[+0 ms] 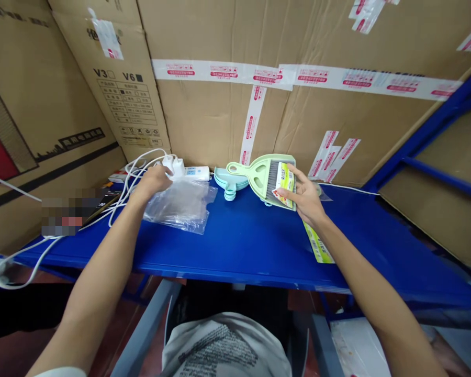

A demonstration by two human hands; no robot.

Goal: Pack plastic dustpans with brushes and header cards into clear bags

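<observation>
Your right hand point(309, 201) has a grip on the dustpan point(265, 166), partly covering its edge; left hand point(157, 180)'s by the plastic point(182, 207), can't tell its grip tbh.

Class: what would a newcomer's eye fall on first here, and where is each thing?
Probably the pale green dustpan-and-brush set, held in the right hand right of centre over the vivid blue table. Next, perhaps, the clear plastic near the left hand, then the white-and-red tape crossing the cardboard behind.
</observation>
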